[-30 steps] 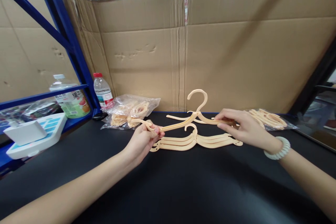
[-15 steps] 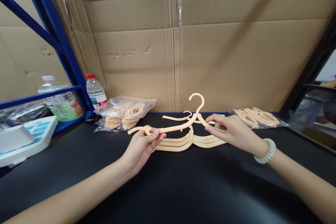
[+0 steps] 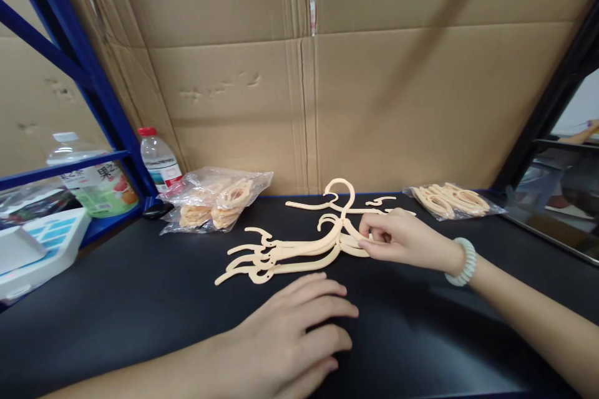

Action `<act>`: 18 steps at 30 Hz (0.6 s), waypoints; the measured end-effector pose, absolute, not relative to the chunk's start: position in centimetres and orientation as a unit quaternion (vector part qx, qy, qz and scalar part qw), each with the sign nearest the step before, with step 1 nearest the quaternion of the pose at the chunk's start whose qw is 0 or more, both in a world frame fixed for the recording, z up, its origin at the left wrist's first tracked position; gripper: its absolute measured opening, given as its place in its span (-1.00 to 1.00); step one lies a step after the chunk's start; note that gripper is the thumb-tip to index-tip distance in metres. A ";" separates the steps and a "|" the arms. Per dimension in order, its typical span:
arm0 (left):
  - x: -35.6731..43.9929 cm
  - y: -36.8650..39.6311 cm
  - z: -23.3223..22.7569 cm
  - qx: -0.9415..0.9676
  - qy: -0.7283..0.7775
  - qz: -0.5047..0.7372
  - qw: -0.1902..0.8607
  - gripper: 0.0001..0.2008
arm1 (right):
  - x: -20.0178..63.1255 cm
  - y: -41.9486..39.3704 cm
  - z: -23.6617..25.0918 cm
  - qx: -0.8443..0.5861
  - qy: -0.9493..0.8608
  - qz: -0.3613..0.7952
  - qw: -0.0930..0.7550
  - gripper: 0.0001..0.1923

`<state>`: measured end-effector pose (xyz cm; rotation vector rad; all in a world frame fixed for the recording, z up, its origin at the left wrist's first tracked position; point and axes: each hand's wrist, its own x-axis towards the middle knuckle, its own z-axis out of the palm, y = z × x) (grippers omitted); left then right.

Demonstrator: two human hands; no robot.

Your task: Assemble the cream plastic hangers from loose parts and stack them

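Under the right hand (image 3: 397, 238) lies a stack of hangers (image 3: 285, 252), about four as far as I can tell, flat on the black surface (image 3: 140, 299). Its fingers pinch the stack near the hooks. One more hanger (image 3: 337, 198) lies apart, just behind that hand. Stacking looks well along, with that one left out. Nearer to the person, the left hand (image 3: 292, 340) rests flat, fingers spread, holding nothing. Two bags of hangers wait: one (image 3: 218, 196) far left, one (image 3: 449, 199) behind the right hand.
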<state>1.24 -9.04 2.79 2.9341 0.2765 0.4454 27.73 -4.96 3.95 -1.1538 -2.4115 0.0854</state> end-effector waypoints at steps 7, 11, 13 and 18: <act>1.1 -8.4 1.8 0.979 0.121 0.166 0.021 -0.74 | 27.6 -4.8 3.9 -0.418 -0.863 0.106 0.264 -0.84; 1.4 -9.2 2.2 0.985 0.050 0.163 -0.029 -0.77 | 27.5 -5.0 4.1 -0.411 -0.854 0.161 0.275 -0.82; 1.5 -9.4 2.2 0.984 0.032 0.168 -0.050 -0.78 | 27.6 -5.2 4.3 -0.410 -0.848 0.175 0.284 -0.80; 1.5 -9.1 1.9 0.983 0.021 0.175 -0.050 -0.78 | 27.8 -5.2 4.5 -0.409 -0.842 0.214 0.277 -0.79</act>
